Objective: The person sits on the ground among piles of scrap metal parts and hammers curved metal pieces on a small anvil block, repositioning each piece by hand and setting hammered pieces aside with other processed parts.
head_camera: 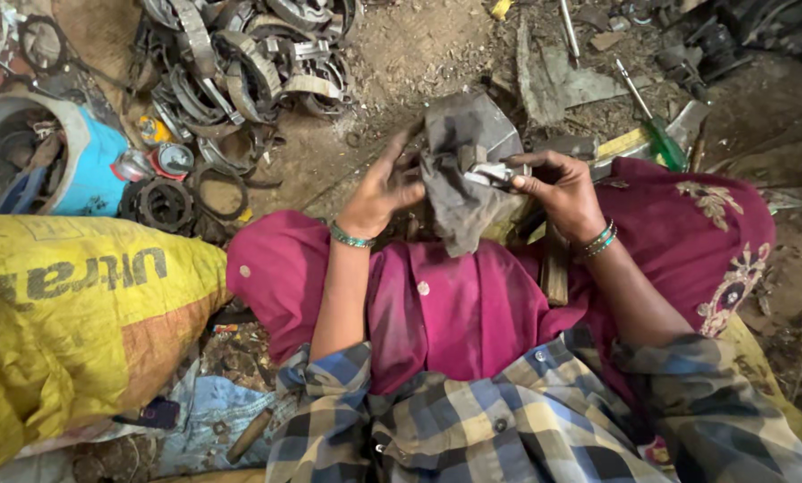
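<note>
Nearest the camera, a blue-and-cream checked shirt (544, 420) is covering the person's chest, and below it a magenta garment (472, 304) is spreading over the lap. At the near left a big yellow woven sack (70, 313) with dark lettering is lying on its side, its long axis running left to right; a small dark flat gadget (157, 413) is resting on pale blue cloth just beside its near corner.

A little farther out, both hands are working over the knees. The left hand (381, 190), with a green bangle at the wrist, is pressing half-open fingers against a grey greasy rag (459, 192) that is hanging down toward the lap. The right hand (557, 188) is pinching a small shiny metal part (495, 172) wrapped in that rag; the part's long axis is lying roughly left to right, its bare end pointing right toward the thumb.

Farther left, a blue drum (97, 161) with a pale rim is lying on the dirt floor (419, 45), two small round tins (173, 159) just beside it. Beyond, a heap of curved metal bands (249, 63) is piling up at the far left. At the far right a green-handled screwdriver (658, 134) is pointing its shaft far-left.
</note>
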The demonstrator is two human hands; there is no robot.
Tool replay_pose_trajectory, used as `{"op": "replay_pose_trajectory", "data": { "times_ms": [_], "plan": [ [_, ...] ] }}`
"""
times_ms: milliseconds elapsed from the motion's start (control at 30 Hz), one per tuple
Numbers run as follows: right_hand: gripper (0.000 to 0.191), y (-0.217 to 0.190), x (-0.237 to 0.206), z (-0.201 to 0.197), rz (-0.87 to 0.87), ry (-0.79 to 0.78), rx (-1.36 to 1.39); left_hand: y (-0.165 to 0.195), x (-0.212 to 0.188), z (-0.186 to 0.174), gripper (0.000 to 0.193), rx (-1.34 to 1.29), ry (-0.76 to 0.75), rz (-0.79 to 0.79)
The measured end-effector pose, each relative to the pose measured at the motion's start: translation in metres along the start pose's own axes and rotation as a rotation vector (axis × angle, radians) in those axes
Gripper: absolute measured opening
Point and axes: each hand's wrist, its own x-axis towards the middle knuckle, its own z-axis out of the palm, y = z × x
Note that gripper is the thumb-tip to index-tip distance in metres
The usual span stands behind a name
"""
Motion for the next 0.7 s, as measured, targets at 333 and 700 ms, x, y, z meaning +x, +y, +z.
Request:
{"op": "replay_pose_trajectory", "data": {
  "times_ms": [333, 700],
  "plan": [
    [0.022, 0.015, -0.001, -0.004, -0.042, -0.094, -0.085, -0.042, 0.007, -0.010, 0.087, 0.747, 0.017, 0.057],
    [0.017, 0.033, -0.007, -0.001, 0.105, -0.073, -0.048, -0.048, 0.009, 0.036, 0.073, 0.426, -0.025, 0.130]
  ]
}}
